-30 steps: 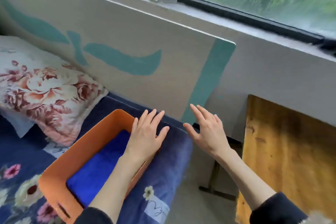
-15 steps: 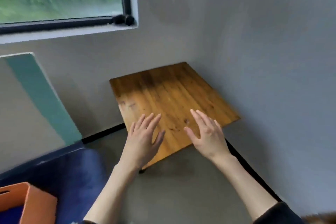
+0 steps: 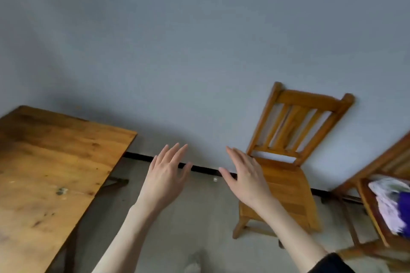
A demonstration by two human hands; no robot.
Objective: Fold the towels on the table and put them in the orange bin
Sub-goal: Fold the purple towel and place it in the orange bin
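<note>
My left hand (image 3: pixel 166 175) and my right hand (image 3: pixel 244 175) are both held out in mid-air with straight spread fingers, holding nothing. The wooden table (image 3: pixel 44 173) lies to the left with a bare top. A pile of towels (image 3: pixel 390 204), pale lilac with a purple one beside it, sits on a wooden chair at the far right edge. The orange bin is out of view.
An empty wooden chair (image 3: pixel 286 184) stands against the grey wall straight ahead, just behind my right hand. A second wooden chair (image 3: pixel 368 197) at the right carries the towel pile. Bare concrete floor (image 3: pixel 199 217) stretches between table and chairs.
My view has swung right, away from the bed and orange bin, past the table, to the chairs. Both hands stayed open and empty in front of me.
</note>
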